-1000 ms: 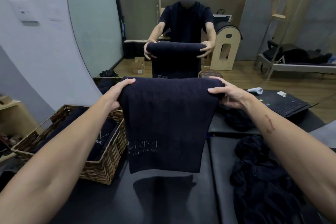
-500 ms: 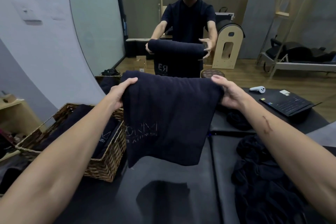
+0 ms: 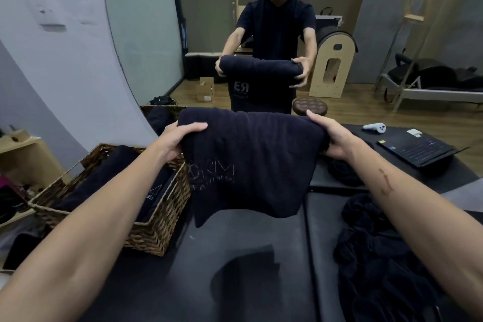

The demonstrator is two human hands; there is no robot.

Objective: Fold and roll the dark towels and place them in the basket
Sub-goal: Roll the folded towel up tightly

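A folded dark towel [image 3: 251, 162] with faint lettering hangs in the air above the black padded table [image 3: 235, 256]. My left hand [image 3: 177, 138] grips its top left corner and my right hand [image 3: 330, 136] grips its top right corner. The towel's lower edge swings toward me, just above the table. A woven wicker basket [image 3: 156, 219] stands at the left on the table, with rolled dark towels [image 3: 115, 178] inside. A heap of loose dark towels [image 3: 379, 251] lies at the right.
A mirror ahead reflects a person with a headset holding the same towel. An open laptop [image 3: 420, 149] and a white controller [image 3: 375, 127] lie at the far right of the table. Another small dark cloth [image 3: 342, 172] lies under my right hand. A wooden shelf [image 3: 23, 154] stands at the left.
Both hands have lowered the towel a little, and its hanging lower part has swung up and toward me, so it looks shorter. My hands keep their grip on the top corners.
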